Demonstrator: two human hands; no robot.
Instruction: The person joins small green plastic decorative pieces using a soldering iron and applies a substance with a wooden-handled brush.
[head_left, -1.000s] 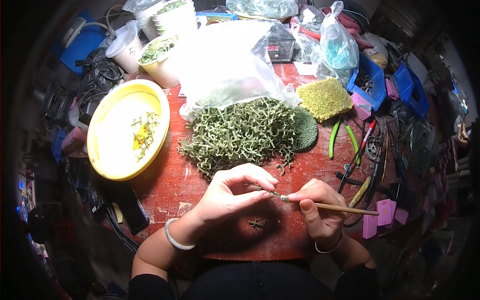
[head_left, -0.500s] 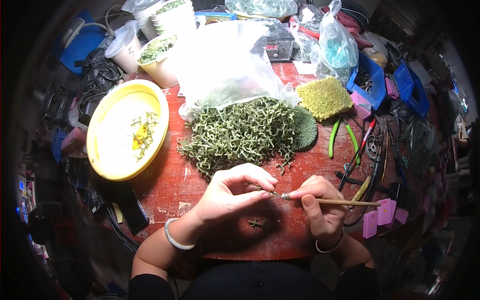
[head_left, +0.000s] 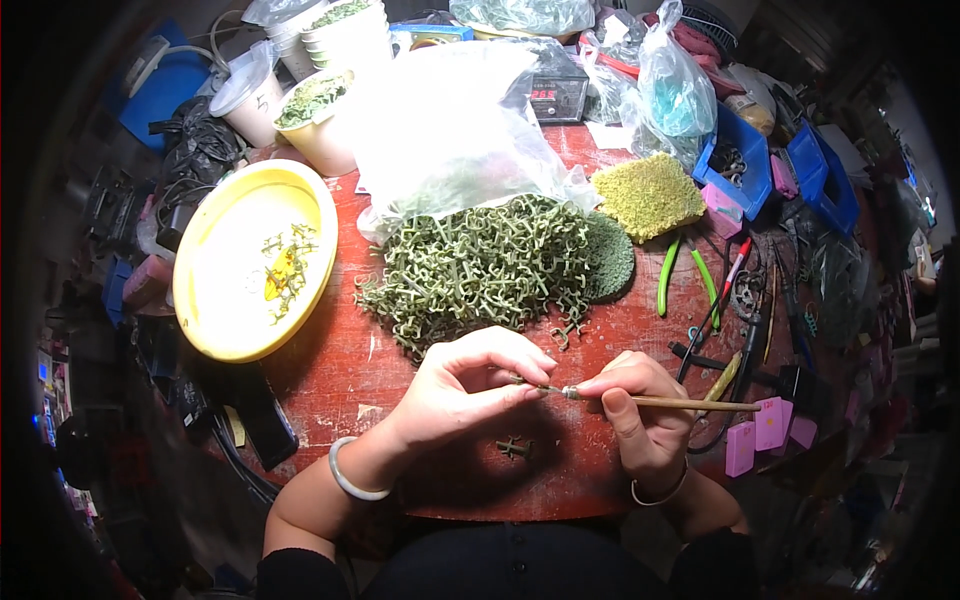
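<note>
A person's left hand (head_left: 452,385) pinched one small green piece (head_left: 518,378) between thumb and fingertips, just on the near side of a heap of curled green pieces (head_left: 480,270); the right hand (head_left: 652,435), closed around one wooden-handled tool (head_left: 705,405), aimed its thin tip leftward at that piece, though whether the two touched could not be told; the step in hand looked to be close work at the piece's end, and the next move seemed to call for a firm left pinch and a light, steady right hand. One green clump (head_left: 514,448) lay on the red table (head_left: 330,400), nearer the person than the heap, which held too many pieces to count; one round green pad (head_left: 612,258) lay against its right side, one rough yellow block (head_left: 648,197) beyond the pad; translucent plastic (head_left: 450,130) covered its far edge. Left of the heap sat one yellow-rimmed bowl (head_left: 262,350) with one yellow bit (head_left: 284,275) among tangled scraps (head_left: 300,245); to its right, two green handles (head_left: 667,283), two blue bins (head_left: 830,195) and, toward the person, three pink blocks (head_left: 740,450).
</note>
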